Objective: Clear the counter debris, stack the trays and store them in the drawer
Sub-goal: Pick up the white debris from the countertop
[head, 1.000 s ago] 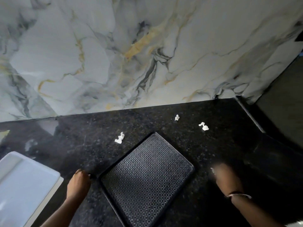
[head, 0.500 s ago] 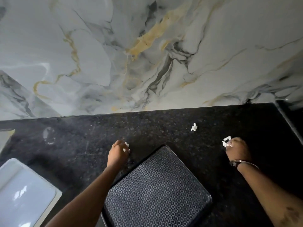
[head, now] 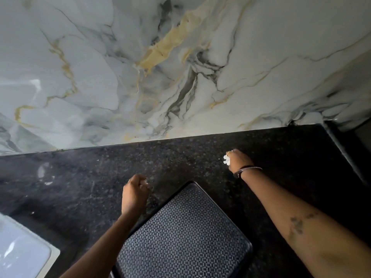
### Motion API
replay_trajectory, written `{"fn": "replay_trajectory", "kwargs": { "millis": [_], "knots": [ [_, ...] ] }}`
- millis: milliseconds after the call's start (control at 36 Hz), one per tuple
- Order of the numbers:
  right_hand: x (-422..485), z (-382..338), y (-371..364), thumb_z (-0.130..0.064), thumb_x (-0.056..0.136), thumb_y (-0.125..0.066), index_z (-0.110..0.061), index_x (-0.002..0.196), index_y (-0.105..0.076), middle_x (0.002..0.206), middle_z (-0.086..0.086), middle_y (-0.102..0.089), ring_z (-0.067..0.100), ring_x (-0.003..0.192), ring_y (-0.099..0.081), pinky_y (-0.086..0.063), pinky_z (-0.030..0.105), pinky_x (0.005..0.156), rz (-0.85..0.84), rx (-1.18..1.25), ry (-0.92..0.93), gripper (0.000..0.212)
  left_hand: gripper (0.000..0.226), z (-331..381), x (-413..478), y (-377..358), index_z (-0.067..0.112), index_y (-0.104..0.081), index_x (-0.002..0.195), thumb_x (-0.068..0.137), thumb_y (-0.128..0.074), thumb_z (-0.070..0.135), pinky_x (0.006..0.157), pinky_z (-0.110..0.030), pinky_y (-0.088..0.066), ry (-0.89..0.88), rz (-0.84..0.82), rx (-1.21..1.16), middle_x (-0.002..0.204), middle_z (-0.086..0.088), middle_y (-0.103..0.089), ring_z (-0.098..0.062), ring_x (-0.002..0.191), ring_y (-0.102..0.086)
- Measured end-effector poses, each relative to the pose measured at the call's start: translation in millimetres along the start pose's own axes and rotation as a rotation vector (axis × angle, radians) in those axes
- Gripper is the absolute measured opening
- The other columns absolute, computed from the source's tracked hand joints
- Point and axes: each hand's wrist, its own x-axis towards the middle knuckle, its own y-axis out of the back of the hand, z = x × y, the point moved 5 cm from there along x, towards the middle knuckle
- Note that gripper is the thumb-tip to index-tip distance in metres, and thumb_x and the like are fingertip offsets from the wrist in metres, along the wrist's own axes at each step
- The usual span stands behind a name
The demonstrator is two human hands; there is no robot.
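Debris on the counter: white paper scraps being gathered in both fists beside the black tray.

The debris (head: 226,159) that shows is a crumpled white wad, gripped in the closed right hand (head: 239,160) beyond the black tray's (head: 184,233) far right edge, near the marble backsplash (head: 180,67). The left hand (head: 134,194) is curled into a fist just off the tray's far left corner, with a pale fleck at the knuckles; whether it holds a scrap I cannot tell for sure. To do this well, I'd keep both fists tight so bits don't drop back, then scan the dark speckled counter (head: 80,177), where small white crumbs may hide. No loose scrap shows now. A white tray (head: 26,255) sits well to the left of the black tray, awaiting stacking. Nothing blocks either hand. No drawer is in view.
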Motion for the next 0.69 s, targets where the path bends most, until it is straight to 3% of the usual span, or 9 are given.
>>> {"fn": "replay_trajectory", "kwargs": {
  "millis": [56, 194, 278, 361, 417, 472, 583, 639, 694],
  "knots": [
    [0, -7, 7, -0.007, 0.089, -0.055, -0.004, 0.108, -0.062, 0.120, 0.019, -0.057, 0.040, 0.106, -0.059, -0.048, 0.042, 0.089, 0.036, -0.027, -0.035, 0.021, 0.011, 4, -7, 8, 0.016, -0.068, 0.086, 0.087, -0.058, 0.010, 0.060, -0.028, -0.043, -0.020, 0.012, -0.032, 0.075, 0.001, -0.068, -0.020, 0.070, -0.063],
    [-33, -13, 9, -0.013, 0.091, -0.054, -0.001, 0.100, -0.067, 0.112, 0.019, -0.065, 0.039, 0.104, -0.063, -0.050, 0.041, 0.084, 0.089, -0.080, -0.093, 0.019, 0.009, 19, -39, 23, 0.013, -0.067, 0.087, 0.088, -0.058, 0.012, 0.064, -0.037, -0.052, -0.064, -0.021, -0.093, 0.074, -0.002, -0.068, -0.023, 0.070, -0.065],
    [-80, -10, 3, -0.007, 0.086, -0.057, 0.002, 0.086, -0.066, 0.105, 0.021, -0.065, 0.041, 0.096, -0.063, -0.049, 0.041, 0.077, 0.195, 0.113, -0.156, 0.013, 0.009, 38, -70, 22, 0.015, -0.067, 0.084, 0.087, -0.059, 0.013, 0.063, -0.035, -0.054, -0.061, -0.093, -0.176, 0.072, -0.001, -0.069, -0.021, 0.068, -0.066],
    [-140, -10, -5, 0.005, 0.077, -0.059, 0.007, 0.071, -0.063, 0.092, 0.025, -0.064, 0.039, 0.084, -0.063, -0.045, 0.035, 0.067, 0.279, 0.416, -0.210, 0.007, 0.006, 65, -104, 8, 0.018, -0.068, 0.083, 0.085, -0.065, 0.013, 0.058, -0.023, -0.048, -0.065, -0.166, -0.262, 0.070, 0.005, -0.067, -0.010, 0.063, -0.062],
    [-188, -8, -13, 0.004, 0.075, -0.065, 0.003, 0.071, -0.065, 0.082, 0.022, -0.067, 0.036, 0.077, -0.063, -0.050, 0.039, 0.067, 0.281, 0.591, -0.226, 0.004, 0.008, 85, -135, -11, 0.016, -0.069, 0.082, 0.084, -0.068, 0.008, 0.053, -0.017, -0.046, -0.063, -0.291, -0.373, 0.066, 0.007, -0.066, 0.000, 0.056, -0.059],
    [-236, -7, -20, -0.006, 0.077, -0.069, -0.011, 0.064, -0.063, 0.066, 0.006, -0.064, 0.029, 0.067, -0.060, -0.048, 0.039, 0.063, 0.285, 0.655, -0.205, 0.015, 0.009, 101, -169, -35, 0.008, -0.070, 0.076, 0.082, -0.069, 0.002, 0.053, -0.022, -0.046, -0.078, -0.427, -0.453, 0.061, 0.000, -0.065, -0.002, 0.051, -0.056],
    [-319, 14, -28, -0.014, 0.077, -0.067, -0.013, 0.070, -0.065, 0.071, 0.003, -0.067, 0.024, 0.069, -0.061, -0.047, 0.038, 0.064, 0.330, 0.673, -0.237, 0.008, 0.006, 121, -235, -80, -0.003, -0.073, 0.077, 0.080, -0.071, 0.002, 0.050, -0.018, -0.042, -0.052, -0.580, -0.510, 0.058, -0.003, -0.064, -0.006, 0.050, -0.055],
    [-367, 41, -36, -0.012, 0.080, -0.065, -0.010, 0.073, -0.064, 0.073, 0.008, -0.067, 0.026, 0.071, -0.061, -0.047, 0.038, 0.065, 0.375, 0.708, -0.346, 0.008, 0.014, 131, -285, -112, 0.004, -0.071, 0.068, 0.081, -0.067, 0.001, 0.051, -0.020, -0.038, -0.074, -0.748, -0.500, 0.055, -0.001, -0.059, -0.009, 0.051, -0.051],
    [-416, 69, -48, -0.012, 0.082, -0.064, -0.007, 0.073, -0.063, 0.075, 0.012, -0.067, 0.027, 0.071, -0.059, -0.045, 0.038, 0.066, 0.433, 0.736, -0.465, 0.010, 0.031, 132, -337, -140, 0.015, -0.066, 0.055, 0.080, -0.066, -0.003, 0.048, -0.018, -0.036, -0.087, -0.865, -0.491, 0.049, 0.008, -0.058, -0.003, 0.048, -0.049]
  ]
}}
